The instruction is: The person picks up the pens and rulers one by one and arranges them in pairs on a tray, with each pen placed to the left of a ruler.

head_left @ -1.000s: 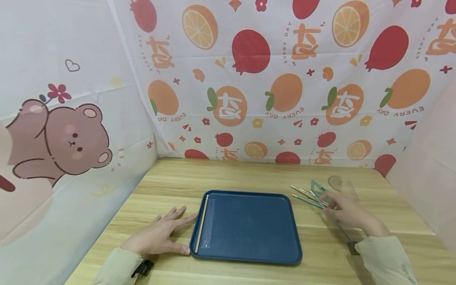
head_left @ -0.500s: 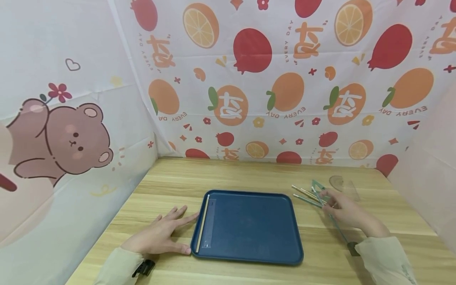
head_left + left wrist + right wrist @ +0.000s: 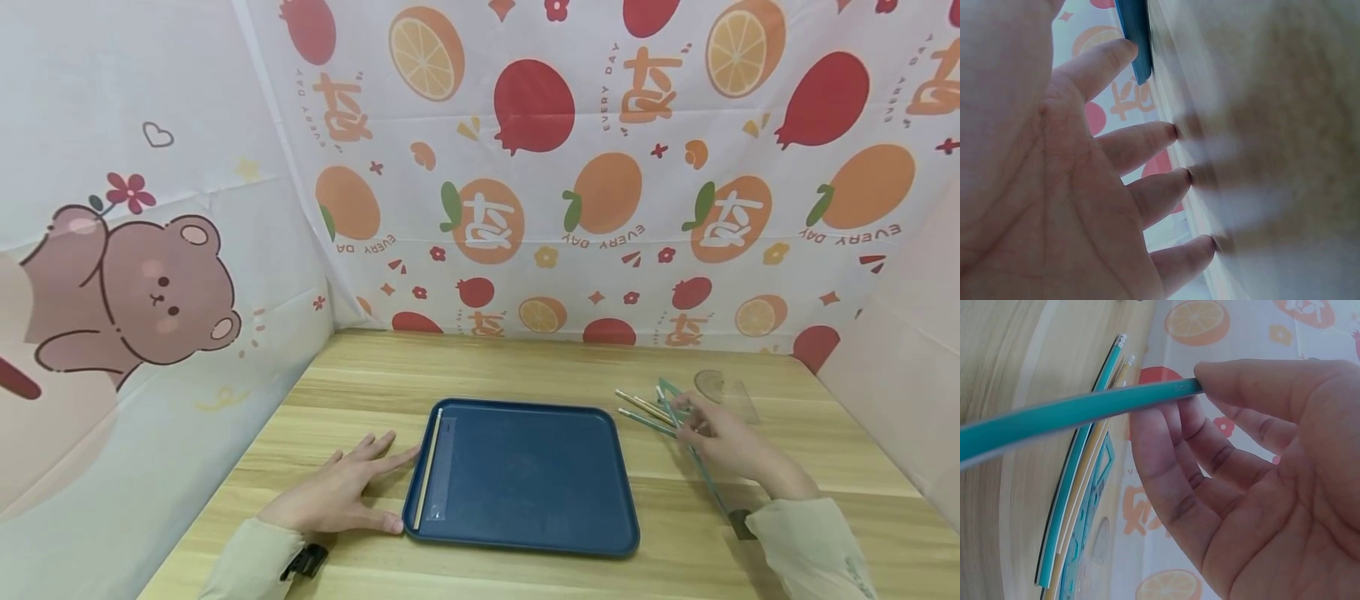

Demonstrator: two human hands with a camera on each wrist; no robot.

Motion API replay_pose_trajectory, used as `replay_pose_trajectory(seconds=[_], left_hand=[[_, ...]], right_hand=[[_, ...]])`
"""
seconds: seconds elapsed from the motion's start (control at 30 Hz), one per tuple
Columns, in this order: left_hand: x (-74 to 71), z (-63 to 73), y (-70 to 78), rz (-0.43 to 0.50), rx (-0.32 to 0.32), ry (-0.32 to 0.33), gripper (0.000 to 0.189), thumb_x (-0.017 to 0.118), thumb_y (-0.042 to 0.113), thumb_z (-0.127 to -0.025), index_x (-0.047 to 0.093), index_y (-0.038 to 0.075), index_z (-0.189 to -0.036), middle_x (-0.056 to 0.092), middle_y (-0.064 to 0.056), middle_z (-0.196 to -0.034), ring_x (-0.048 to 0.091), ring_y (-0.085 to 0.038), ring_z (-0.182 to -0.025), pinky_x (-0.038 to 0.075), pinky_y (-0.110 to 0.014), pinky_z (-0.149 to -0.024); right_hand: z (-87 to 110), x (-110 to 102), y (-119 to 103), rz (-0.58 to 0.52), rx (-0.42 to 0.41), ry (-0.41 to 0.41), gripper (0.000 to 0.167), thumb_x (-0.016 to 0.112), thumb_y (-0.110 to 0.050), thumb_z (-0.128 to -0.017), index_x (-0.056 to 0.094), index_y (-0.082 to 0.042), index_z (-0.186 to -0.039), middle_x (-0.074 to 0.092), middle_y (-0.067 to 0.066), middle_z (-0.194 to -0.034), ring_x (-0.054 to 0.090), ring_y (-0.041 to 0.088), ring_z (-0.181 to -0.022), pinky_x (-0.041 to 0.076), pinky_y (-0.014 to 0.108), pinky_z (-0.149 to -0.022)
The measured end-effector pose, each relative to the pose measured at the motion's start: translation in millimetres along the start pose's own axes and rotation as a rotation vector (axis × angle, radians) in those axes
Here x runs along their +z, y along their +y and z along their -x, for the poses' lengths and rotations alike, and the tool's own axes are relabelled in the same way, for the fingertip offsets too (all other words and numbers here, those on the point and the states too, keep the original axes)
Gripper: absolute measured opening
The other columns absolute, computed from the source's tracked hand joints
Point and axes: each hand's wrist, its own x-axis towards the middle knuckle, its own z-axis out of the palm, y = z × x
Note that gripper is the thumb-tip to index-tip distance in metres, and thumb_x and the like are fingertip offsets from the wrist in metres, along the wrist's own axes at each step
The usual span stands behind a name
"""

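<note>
My right hand (image 3: 727, 446) pinches a teal pencil (image 3: 1085, 414) between thumb and fingertips, held slanting over the right side of the table. Below it lie a teal pencil (image 3: 645, 422) and several plain wooden pencils (image 3: 633, 400), their white erasers visible in the right wrist view. A teal set square (image 3: 1105, 459) lies beside them, partly hidden by the hand in the head view. My left hand (image 3: 345, 492) is spread on the table, thumb and index fingertips at the left rim of the blue tray (image 3: 540, 475). Along that rim lie a wooden pencil (image 3: 427, 471) and a clear ruler (image 3: 442, 471).
Past my right hand, a clear protractor (image 3: 708, 384) and a clear set square (image 3: 742, 404) lie on the wooden table (image 3: 480, 367). A fruit-print cloth (image 3: 555, 192) hangs behind the table, with a bear-print cloth (image 3: 165, 283) on the left.
The pencil's lower end has tilted slightly left in my right hand, which stays near the same spot. My left hand stays by the tray; the head view shifts slightly.
</note>
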Motion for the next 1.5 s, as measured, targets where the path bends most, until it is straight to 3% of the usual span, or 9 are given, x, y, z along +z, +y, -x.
replay_pose_trajectory(seconds=[0.13,0.43,0.8,1.1,1.5], left_hand=[[-0.8,0.0,0.3,-0.005,0.004,0.004,0.104,0.081,0.074,-0.078,0.045,0.03,-0.165,0.033,-0.032,-0.171,0.025,-0.064,-0.156,0.021,-0.092,-0.111],[-2.1,-1.0,1.8,0.005,0.009,-0.005,0.103,0.081,0.072,-0.079,0.045,0.03,-0.165,0.031,-0.033,-0.171,0.025,-0.064,-0.156,0.022,-0.093,-0.109],[-2.4,-2.6,2.6,-0.018,0.015,-0.007,0.103,0.084,0.069,-0.079,0.045,0.029,-0.165,0.032,-0.033,-0.171,0.025,-0.066,-0.155,0.022,-0.092,-0.11],[-1.2,-3.7,-0.7,-0.004,-0.002,-0.008,0.104,0.082,0.073,-0.078,0.046,0.029,-0.165,0.031,-0.032,-0.172,0.024,-0.064,-0.157,0.021,-0.092,-0.111],[-0.5,-1.5,-0.5,0.009,-0.001,-0.014,0.103,0.083,0.072,-0.079,0.045,0.03,-0.165,0.03,-0.032,-0.172,0.023,-0.063,-0.157,0.021,-0.092,-0.11]], right_hand=[[-0.7,1,-1,-0.016,-0.002,0.011,0.038,0.063,-0.007,-0.107,0.049,0.002,-0.141,0.067,0.016,-0.102,0.06,0.012,-0.067,0.054,0.028,-0.059],[-0.7,1,-5,-0.032,-0.02,0.027,0.037,0.064,-0.004,-0.105,0.05,0.001,-0.139,0.064,0.012,-0.099,0.067,0.013,-0.074,0.061,0.032,-0.063],[-1.4,5,-3,-0.076,0.0,0.041,0.039,0.065,-0.006,-0.106,0.049,0.001,-0.141,0.064,0.012,-0.101,0.066,0.012,-0.076,0.062,0.033,-0.065],[-5.4,9,-10,-0.105,0.032,0.061,0.042,0.066,-0.007,-0.106,0.048,0.002,-0.142,0.064,0.013,-0.102,0.071,0.018,-0.085,0.067,0.037,-0.072],[-16.2,17,-25,-0.117,0.011,0.111,0.043,0.067,-0.01,-0.106,0.048,0.0,-0.144,0.064,0.015,-0.105,0.074,0.026,-0.092,0.067,0.034,-0.073]])
